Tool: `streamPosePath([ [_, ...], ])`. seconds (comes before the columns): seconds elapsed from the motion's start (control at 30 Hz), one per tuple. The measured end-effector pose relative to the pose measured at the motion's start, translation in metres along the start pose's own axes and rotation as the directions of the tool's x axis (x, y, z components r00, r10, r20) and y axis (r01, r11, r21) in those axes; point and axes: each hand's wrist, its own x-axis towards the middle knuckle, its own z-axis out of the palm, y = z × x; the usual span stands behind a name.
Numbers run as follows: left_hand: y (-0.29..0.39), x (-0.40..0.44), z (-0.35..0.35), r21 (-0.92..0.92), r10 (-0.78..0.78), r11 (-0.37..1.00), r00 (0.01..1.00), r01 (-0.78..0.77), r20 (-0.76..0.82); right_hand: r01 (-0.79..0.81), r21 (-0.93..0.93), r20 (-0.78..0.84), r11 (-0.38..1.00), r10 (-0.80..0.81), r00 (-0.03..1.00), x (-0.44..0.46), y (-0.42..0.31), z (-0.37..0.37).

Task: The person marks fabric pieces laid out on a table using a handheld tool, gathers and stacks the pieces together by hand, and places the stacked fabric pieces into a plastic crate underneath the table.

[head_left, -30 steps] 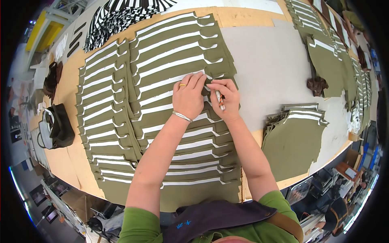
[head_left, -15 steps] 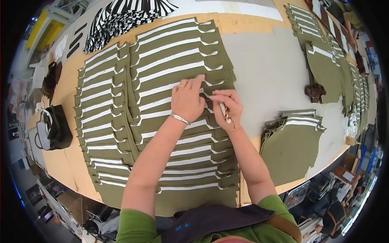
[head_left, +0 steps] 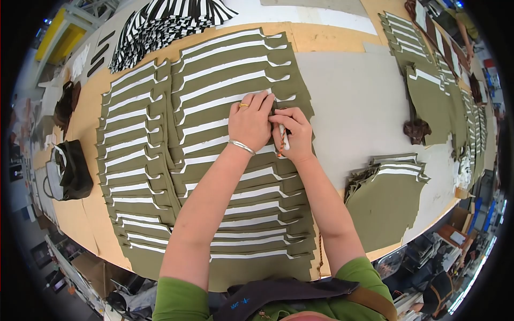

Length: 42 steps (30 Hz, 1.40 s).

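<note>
Overlapping olive fabric pieces with white strips [head_left: 235,192] lie in rows across the table. My left hand [head_left: 250,120], with a ring and a silver bracelet, presses on the pieces near the right ends of the strips, its fingers close together. Just right of it, my right hand [head_left: 293,132] is closed around a small white tool with an orange twisted cord [head_left: 285,140]. The thumb and fingertips of my right hand meet at the fabric edge beside my left fingertips. What lies between the fingertips is too small to make out.
A narrower column of similar pieces [head_left: 131,139] lies left. One olive stack [head_left: 388,200] is at the right, with more pieces [head_left: 428,101] beyond it. Black-and-white strips [head_left: 160,40] lie at the back. A black bag [head_left: 75,171] stands left. Another person [head_left: 441,291] is at lower right.
Half a second ago my hands were slightly apart; now they are together at the fabric edge. My right hand has moved left and up, and the left has shifted slightly up.
</note>
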Motion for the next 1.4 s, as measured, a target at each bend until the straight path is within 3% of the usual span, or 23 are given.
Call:
streamPosePath([
  [0.13,0.0,0.0,-0.001,0.018,0.01,1.0,1.0,-0.01,0.013,-0.004,0.02,-0.076,1.0,0.005,0.997,0.001,-0.001,-0.001],
  [0.33,-0.001,0.001,-0.002,-0.008,-0.003,1.0,1.0,0.003,0.012,-0.075,0.047,0.022,0.996,0.074,0.997,0.001,-0.003,-0.004],
  [0.43,-0.002,0.007,-0.012,-0.088,-0.028,0.996,0.998,0.033,0.055,-0.037,0.123,-0.043,0.992,0.043,0.998,0.002,-0.002,-0.006],
  [0.47,-0.004,0.012,-0.017,-0.134,-0.088,0.985,0.987,0.107,0.135,-0.064,0.155,-0.083,0.986,0.077,0.994,0.006,0.002,-0.005],
  [0.57,-0.025,0.025,-0.005,-0.163,-0.132,0.976,0.987,0.145,0.087,-0.08,0.138,-0.085,0.987,0.093,0.992,0.032,0.001,-0.002],
  [0.6,-0.026,0.028,-0.003,-0.153,-0.089,0.984,0.996,0.087,-0.003,-0.079,0.125,-0.061,0.989,0.087,0.994,0.038,0.003,0.001],
  [0.7,-0.026,0.031,0.005,-0.007,0.007,1.0,0.998,-0.008,-0.067,-0.081,0.087,-0.029,0.993,0.084,0.996,0.048,0.016,0.012],
  [1.0,-0.027,0.033,0.007,0.023,0.003,1.0,1.0,-0.003,-0.015,-0.053,0.053,0.052,0.997,0.05,0.997,0.044,0.021,0.013],
  [1.23,-0.026,0.034,0.005,0.028,0.005,1.0,1.0,-0.005,-0.029,-0.017,0.104,-0.014,0.994,0.018,1.0,0.046,0.02,0.013],
  [1.3,-0.025,0.041,-0.003,-0.033,-0.059,0.998,0.996,0.061,0.062,-0.05,0.202,-0.013,0.978,0.054,0.998,0.045,0.023,0.008],
  [1.4,-0.027,0.058,-0.008,-0.039,-0.15,0.987,0.975,0.158,0.162,-0.032,0.144,-0.136,0.989,0.052,0.989,0.063,0.028,0.006],
])
